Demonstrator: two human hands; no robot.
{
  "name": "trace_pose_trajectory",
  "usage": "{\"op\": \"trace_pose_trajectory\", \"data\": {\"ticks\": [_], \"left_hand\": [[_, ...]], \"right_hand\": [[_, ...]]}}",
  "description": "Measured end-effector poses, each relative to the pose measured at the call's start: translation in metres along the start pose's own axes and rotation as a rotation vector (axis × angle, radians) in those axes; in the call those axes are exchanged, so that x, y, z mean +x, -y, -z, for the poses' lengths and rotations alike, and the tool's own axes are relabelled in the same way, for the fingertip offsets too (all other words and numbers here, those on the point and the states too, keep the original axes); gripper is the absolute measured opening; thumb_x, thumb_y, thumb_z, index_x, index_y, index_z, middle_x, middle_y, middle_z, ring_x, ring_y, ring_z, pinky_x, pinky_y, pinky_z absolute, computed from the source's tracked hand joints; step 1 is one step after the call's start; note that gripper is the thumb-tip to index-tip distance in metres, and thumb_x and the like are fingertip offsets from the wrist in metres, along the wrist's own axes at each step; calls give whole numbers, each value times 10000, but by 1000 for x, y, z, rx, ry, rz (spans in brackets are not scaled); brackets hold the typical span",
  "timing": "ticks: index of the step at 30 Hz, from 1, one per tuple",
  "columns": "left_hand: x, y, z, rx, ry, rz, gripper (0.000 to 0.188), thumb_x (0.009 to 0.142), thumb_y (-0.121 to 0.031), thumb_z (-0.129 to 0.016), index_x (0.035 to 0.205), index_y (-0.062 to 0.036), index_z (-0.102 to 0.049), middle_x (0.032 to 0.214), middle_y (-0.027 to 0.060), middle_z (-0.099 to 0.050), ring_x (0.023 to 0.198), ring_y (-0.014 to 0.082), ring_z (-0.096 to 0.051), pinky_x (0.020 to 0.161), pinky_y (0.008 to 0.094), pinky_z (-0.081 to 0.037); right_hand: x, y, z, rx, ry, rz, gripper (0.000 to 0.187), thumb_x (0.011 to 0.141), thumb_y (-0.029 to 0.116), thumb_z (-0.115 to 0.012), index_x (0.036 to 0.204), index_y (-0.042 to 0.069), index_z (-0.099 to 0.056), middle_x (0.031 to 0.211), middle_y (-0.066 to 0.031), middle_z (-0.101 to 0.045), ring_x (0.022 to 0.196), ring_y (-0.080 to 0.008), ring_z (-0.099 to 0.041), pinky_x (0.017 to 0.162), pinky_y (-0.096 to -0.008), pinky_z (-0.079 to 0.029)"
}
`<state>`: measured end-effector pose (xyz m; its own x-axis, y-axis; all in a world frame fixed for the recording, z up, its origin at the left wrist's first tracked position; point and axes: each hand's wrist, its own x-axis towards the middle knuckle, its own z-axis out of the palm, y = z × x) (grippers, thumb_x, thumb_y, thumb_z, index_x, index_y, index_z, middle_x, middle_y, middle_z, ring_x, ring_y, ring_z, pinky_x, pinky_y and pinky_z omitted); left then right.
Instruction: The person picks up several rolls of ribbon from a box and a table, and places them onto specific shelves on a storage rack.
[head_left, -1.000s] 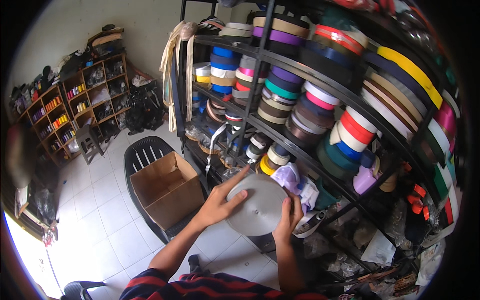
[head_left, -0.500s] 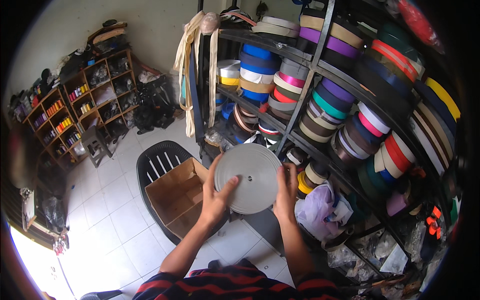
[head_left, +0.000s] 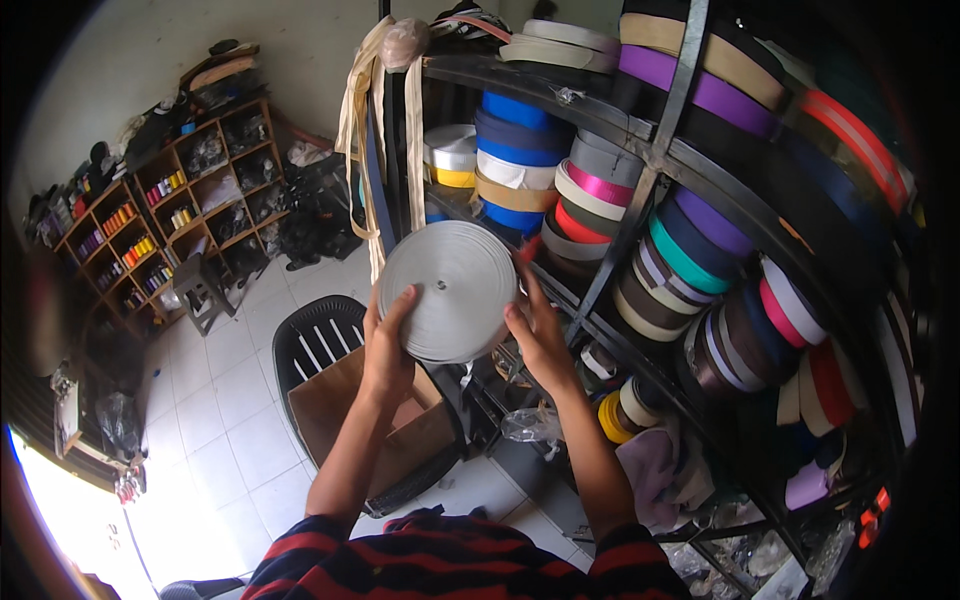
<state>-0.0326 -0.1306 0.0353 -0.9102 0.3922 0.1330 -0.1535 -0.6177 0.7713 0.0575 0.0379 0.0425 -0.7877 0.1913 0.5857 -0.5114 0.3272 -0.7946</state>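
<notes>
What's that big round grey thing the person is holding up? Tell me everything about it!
The grey roll is a flat, wide disc of webbing tape wound in many tight rings around a tiny centre hole. It looks like woven fabric, pale grey all over. It is held up with its face toward the camera, in front of the metal shelves. The left hand grips its left edge, the right hand its right.

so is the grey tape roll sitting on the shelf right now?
No, the grey tape roll is held up in front of the rack between the left hand and right hand.
</notes>
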Motion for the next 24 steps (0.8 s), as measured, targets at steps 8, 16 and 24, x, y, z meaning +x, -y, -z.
{"op": "trace_pose_trajectory", "data": {"ticks": [8, 16, 24], "left_hand": [[83, -56, -41, 66, 145, -92, 558, 828, -250, -646, 1279, 14, -449, 1138, 140, -579, 1031, 239, -591, 918, 343, -467], [218, -156, -136, -68, 382, -201, 341, 857, -175, -623, 1122, 30, -562, 1056, 151, -629, 945, 247, -635, 867, 375, -509], [352, -171, -229, 56, 696, 66, 302, 871, -230, -511, 1056, -8, -600, 954, 134, -654, 846, 303, -640, 797, 461, -522]], "right_hand": [[88, 21, 17, -39, -24, 21, 622, 949, 294, -522, 1445, 18, -269, 1412, -190, -401, 1124, -258, -547, 899, -349, -465], [226, 105, 29, -121, -260, 252, 582, 902, 344, -554, 1302, -58, -421, 1155, -236, -507, 858, -226, -594, 619, -323, -538], [310, 125, 87, -35, -339, -82, 552, 928, 446, -465, 1331, 78, -384, 1073, -211, -566, 707, -297, -637, 486, -370, -550]]}}
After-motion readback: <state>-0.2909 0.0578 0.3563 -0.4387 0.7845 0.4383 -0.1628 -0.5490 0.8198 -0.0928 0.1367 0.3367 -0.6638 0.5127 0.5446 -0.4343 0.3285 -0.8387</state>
